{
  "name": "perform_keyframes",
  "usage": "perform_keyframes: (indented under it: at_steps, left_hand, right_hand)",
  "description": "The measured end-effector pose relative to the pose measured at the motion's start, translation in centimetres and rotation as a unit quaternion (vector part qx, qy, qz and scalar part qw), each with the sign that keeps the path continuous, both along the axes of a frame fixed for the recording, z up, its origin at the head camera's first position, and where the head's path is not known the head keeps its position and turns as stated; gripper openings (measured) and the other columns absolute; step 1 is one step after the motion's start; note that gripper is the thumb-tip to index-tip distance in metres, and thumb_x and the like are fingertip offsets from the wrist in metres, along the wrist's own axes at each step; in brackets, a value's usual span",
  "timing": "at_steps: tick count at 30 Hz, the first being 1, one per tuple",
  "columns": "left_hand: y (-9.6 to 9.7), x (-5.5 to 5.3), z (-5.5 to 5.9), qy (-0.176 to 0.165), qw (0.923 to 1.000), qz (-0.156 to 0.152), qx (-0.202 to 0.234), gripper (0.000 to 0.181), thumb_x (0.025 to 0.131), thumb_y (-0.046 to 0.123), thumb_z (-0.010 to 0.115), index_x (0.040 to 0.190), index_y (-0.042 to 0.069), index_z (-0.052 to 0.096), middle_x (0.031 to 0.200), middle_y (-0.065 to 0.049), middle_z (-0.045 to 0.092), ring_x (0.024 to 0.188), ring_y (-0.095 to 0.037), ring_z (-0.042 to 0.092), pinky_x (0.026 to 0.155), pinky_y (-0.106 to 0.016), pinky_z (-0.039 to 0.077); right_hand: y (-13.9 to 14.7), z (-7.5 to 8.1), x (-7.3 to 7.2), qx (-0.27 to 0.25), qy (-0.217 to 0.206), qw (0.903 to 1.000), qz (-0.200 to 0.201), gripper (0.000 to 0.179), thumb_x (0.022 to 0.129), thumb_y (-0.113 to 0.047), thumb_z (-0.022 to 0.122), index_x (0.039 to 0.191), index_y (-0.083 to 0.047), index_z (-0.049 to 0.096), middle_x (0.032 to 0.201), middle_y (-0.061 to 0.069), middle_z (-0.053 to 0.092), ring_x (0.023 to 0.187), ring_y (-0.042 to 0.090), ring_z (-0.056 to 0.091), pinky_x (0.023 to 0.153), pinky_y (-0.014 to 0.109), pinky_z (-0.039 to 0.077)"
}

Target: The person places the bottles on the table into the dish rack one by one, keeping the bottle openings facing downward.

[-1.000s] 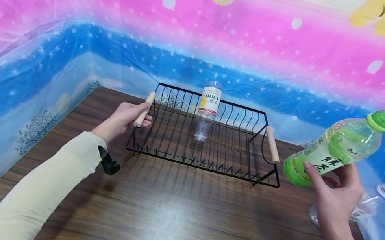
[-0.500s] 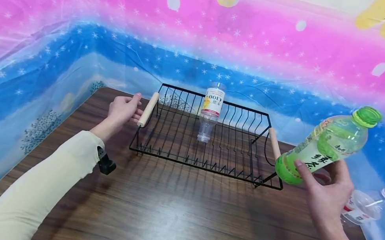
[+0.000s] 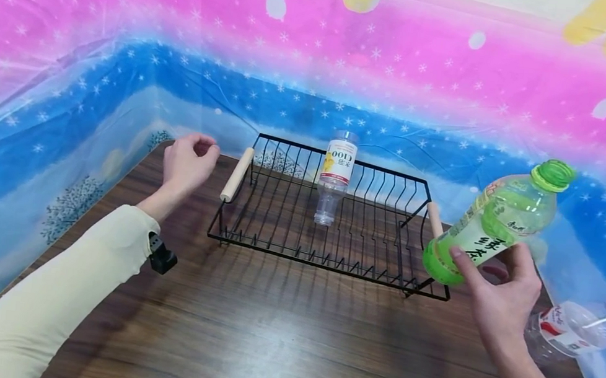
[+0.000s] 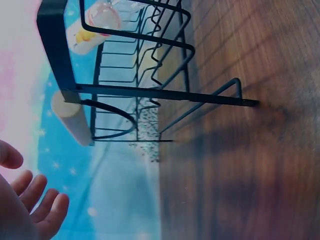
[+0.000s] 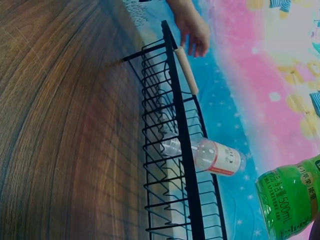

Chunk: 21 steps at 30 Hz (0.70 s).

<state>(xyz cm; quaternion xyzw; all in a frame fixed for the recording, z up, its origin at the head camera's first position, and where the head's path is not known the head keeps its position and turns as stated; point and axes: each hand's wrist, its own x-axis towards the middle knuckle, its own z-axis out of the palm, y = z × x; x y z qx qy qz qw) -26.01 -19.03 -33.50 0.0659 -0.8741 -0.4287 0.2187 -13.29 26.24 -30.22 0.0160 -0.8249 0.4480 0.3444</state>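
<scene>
My right hand [image 3: 504, 299] grips a green-labelled plastic drink bottle [image 3: 492, 229] by its side, tilted with its green top up and to the right. The bottle's base overlaps the right end of a black wire dish rack [image 3: 284, 253] in the head view. Upside down in the rack leans a clear plastic bottle [image 3: 338, 162] with a white label, its neck down among the wires. To the left of the rack's wooden handle [image 3: 237, 175], my left hand [image 3: 188, 160] is raised, apart from it and holding nothing. Its fingers [image 4: 52, 215] are loosely bent in the left wrist view.
Another clear plastic bottle [image 3: 573, 332], with a red and white label, stands at the table's right side, partly behind my right wrist. The rack stands on a dark wooden table [image 3: 264, 334]. A patterned cloth [image 3: 318, 60] hangs around the back and sides.
My left hand has let go of the rack's left handle and moved away to the left. My right hand has carried the green-labelled bottle left, towards the rack. The rack's bottle stays put.
</scene>
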Motion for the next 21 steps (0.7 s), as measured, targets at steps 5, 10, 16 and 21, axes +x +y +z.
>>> perform_keyframes:
  at_steps: [5, 10, 16, 21]
  left_hand:
    - [0.8, 0.2, 1.3, 0.075, 0.9952, -0.048, -0.041, 0.036, 0.087, 0.014, 0.062, 0.121, 0.004, 0.061, 0.119, -0.015, 0.064, 0.112, -0.032, 0.055, 0.099, -0.048, 0.039]
    - [2.1, 0.4, 2.8, 0.161, 0.9713, -0.123, -0.125, 0.050, 0.082, 0.010, 0.068, 0.130, 0.004, 0.055, 0.126, -0.016, 0.060, 0.121, -0.035, 0.050, 0.109, -0.047, 0.033]
    - [4.2, 1.5, 5.0, 0.195, 0.9245, -0.238, -0.225, 0.066, 0.079, 0.008, 0.072, 0.140, 0.009, 0.046, 0.139, -0.011, 0.050, 0.133, -0.030, 0.040, 0.116, -0.043, 0.027]
    - [6.0, 2.4, 6.9, 0.187, 0.8931, -0.316, -0.259, 0.079, 0.075, 0.009, 0.079, 0.144, 0.014, 0.041, 0.145, -0.009, 0.043, 0.137, -0.027, 0.035, 0.115, -0.043, 0.029]
  right_hand:
    - [-0.7, 0.0, -0.4, 0.000, 0.000, 1.0000, 0.007, 0.052, 0.076, -0.007, 0.080, 0.124, -0.015, 0.063, 0.108, -0.015, 0.061, 0.094, 0.003, 0.060, 0.073, 0.011, 0.049]
    - [-1.4, -0.2, -0.7, 0.004, -0.001, 0.9999, 0.011, 0.050, 0.075, -0.007, 0.081, 0.122, -0.013, 0.064, 0.104, -0.016, 0.062, 0.088, 0.002, 0.061, 0.070, 0.010, 0.051]
    - [-2.3, -0.6, -1.1, 0.013, 0.005, 0.9994, 0.030, 0.051, 0.074, -0.007, 0.082, 0.121, -0.012, 0.064, 0.104, -0.015, 0.062, 0.090, 0.004, 0.060, 0.070, 0.012, 0.050]
    - [-3.0, -0.9, -1.2, 0.012, -0.009, 0.9992, 0.036, 0.049, 0.075, -0.009, 0.082, 0.120, -0.012, 0.064, 0.105, -0.014, 0.061, 0.091, 0.004, 0.059, 0.070, 0.013, 0.050]
